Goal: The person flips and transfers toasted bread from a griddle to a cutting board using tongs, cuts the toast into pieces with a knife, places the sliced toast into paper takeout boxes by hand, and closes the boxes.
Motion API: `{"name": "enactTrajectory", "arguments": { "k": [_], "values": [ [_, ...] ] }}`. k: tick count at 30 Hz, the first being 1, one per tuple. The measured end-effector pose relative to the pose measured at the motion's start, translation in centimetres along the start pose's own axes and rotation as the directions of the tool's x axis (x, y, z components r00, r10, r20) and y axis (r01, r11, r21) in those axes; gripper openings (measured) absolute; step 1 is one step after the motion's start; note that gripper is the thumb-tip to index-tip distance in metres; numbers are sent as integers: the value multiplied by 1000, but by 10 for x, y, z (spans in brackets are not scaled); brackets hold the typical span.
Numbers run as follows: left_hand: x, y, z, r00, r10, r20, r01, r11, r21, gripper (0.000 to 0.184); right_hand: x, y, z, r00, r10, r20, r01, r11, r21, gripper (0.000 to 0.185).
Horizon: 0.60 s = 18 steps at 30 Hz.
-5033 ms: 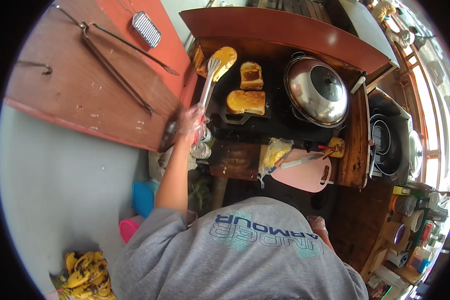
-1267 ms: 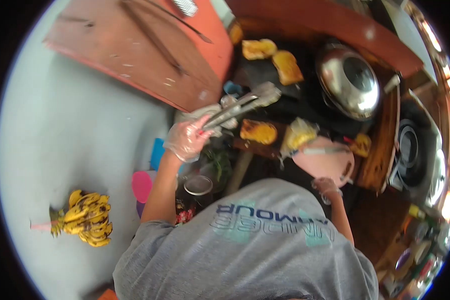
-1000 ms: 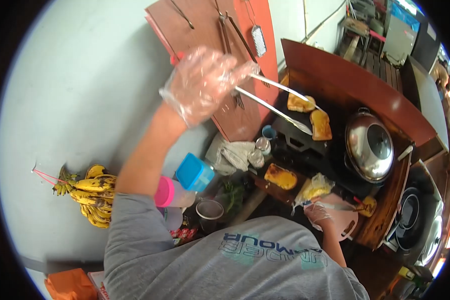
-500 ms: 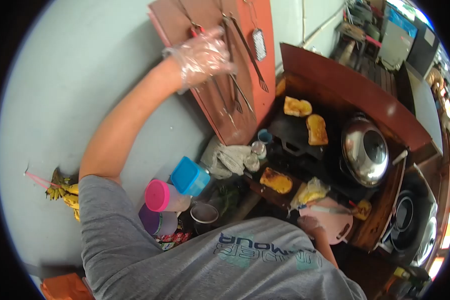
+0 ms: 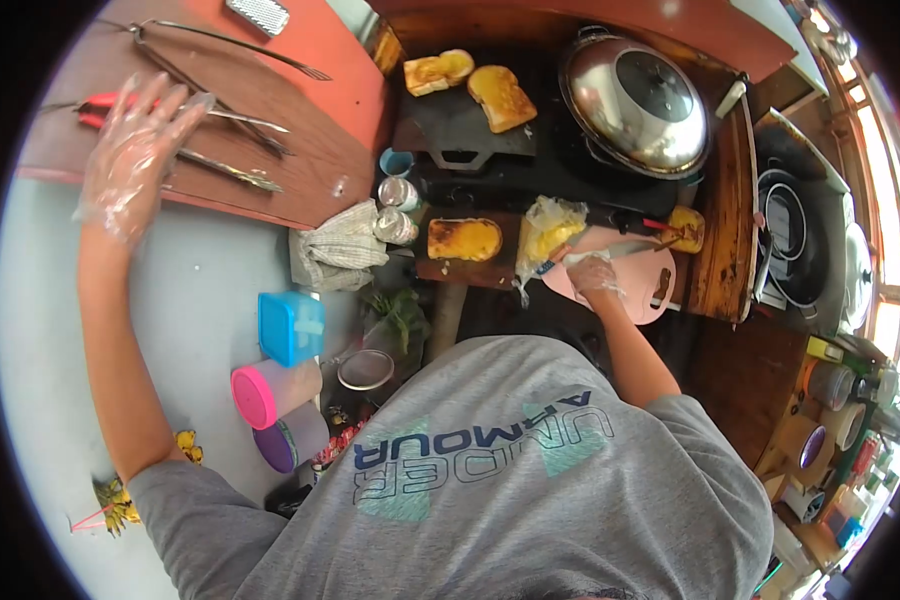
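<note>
My left hand (image 5: pixel 130 165), in a clear plastic glove, is raised with its fingers spread before a brown board. A red-handled tool (image 5: pixel 100 105) hangs just behind the fingers, beside dark metal tongs (image 5: pixel 185 85). My right hand (image 5: pixel 594 276), also gloved, is over the pink cutting board (image 5: pixel 635 285) with fingers curled; what lies under them is hidden. A knife (image 5: pixel 630 248) lies at the fingertips, next to a plastic bag of yellow spread (image 5: pixel 550 228). To the left, a browned bread slice (image 5: pixel 465 240) rests on a wooden ledge.
Two toasted bread slices (image 5: pixel 502 98) sit on the dark griddle (image 5: pixel 440 135), next to a large lidded pan (image 5: pixel 635 105). Another slice (image 5: pixel 684 230) lies by the board's right. A cloth (image 5: pixel 340 248), blue-lidded container (image 5: pixel 290 328), pink-lidded jar (image 5: pixel 270 395) and strainer (image 5: pixel 366 370) stand nearer me.
My view has turned and shifted right. My left hand has come away from the middle of the hanging tools, fingers now spread. My right hand has moved farther onto the pink board.
</note>
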State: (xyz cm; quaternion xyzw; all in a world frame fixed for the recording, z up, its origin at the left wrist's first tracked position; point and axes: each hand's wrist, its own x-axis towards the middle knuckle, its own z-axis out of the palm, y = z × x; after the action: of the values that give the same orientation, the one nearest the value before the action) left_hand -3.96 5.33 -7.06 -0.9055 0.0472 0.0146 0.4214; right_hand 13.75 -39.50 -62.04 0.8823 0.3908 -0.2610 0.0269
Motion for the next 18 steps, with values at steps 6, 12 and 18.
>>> {"name": "enactTrajectory", "arguments": {
  "k": [6,12,18],
  "values": [
    [-16,98,-20,880,-308,-361,189,925,-328,51,14,16,50,929,369,21,-347,851,394,49],
    [79,410,64,878,-222,424,427,-38,-903,58,49,23,83,665,595,451,-498,-97,862,36],
    [175,577,110,805,-172,568,591,149,-792,87,5,12,2,650,621,438,-641,140,755,52]
  ]
}}
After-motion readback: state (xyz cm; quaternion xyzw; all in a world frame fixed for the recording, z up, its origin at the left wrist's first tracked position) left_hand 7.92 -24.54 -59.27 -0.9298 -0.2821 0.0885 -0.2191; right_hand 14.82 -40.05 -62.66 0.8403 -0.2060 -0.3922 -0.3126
